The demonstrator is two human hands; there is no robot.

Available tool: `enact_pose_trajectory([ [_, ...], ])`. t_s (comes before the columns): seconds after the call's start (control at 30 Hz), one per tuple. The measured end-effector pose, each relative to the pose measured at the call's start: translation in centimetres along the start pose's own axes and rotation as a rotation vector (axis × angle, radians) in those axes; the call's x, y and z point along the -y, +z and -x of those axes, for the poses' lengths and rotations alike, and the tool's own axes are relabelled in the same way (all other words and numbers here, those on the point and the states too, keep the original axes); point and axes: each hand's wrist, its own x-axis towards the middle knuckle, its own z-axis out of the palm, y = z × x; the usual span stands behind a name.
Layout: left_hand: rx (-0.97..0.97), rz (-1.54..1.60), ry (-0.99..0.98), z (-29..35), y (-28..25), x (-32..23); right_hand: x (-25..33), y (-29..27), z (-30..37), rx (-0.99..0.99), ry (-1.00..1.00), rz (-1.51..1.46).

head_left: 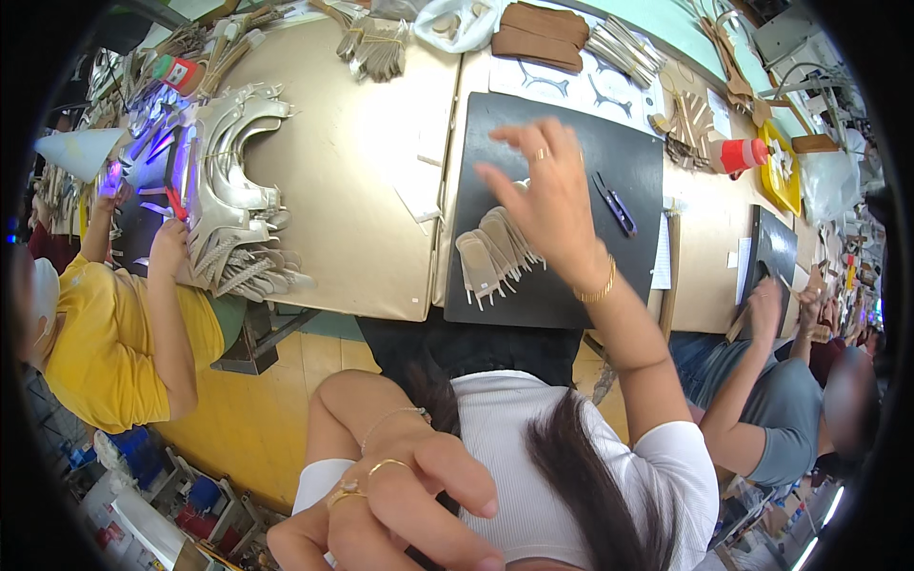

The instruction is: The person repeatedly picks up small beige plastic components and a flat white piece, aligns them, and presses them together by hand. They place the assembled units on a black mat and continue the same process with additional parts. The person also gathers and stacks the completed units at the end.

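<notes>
My right hand [550,190] hangs over the black mat [562,295], with thumb and fingers spread and nothing seen between them. Partly beneath it, a fanned row of beige rounded tabs [490,252] with pale thin ends lies on the mat. Small dark-blue thread snips [617,207] rest to the right of that hand. My left hand [400,500] is raised close to the camera in front of my body, away from the table. Its fingers are bent and apart, with no object visible in them; the lower part is cut off by the picture's edge.
Brown leather pieces [539,36], beige strip bundles [626,52] and printed sheets [547,86] lie beyond the mat. A red-topped bottle [738,155] and yellow tray [781,171] stand right. Curved beige pieces [224,162] are stacked left. Co-workers sit both sides, one in yellow [129,343].
</notes>
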Motion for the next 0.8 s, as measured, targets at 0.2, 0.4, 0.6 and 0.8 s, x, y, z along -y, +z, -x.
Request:
enact_pose_trajectory([
  [0.2,-0.011,0.093,0.02,-0.7,-1.2,0.0,-6.3,7.1,-13.1,-0.072,-0.25,0.271],
  [0.4,-0.069,0.123,0.007,-1.2,-2.4,-0.5,-9.3,12.5,-20.0,0.225,-0.33,0.714],
  [0.6,-0.066,0.113,0.08,-1.9,-3.5,0.4,-11.5,16.0,-21.2,0.326,-0.264,0.812],
  [0.8,-0.04,0.016,0.071,-2.7,-5.2,1.4,-12.5,16.5,-21.2,0.272,-0.167,0.583],
])
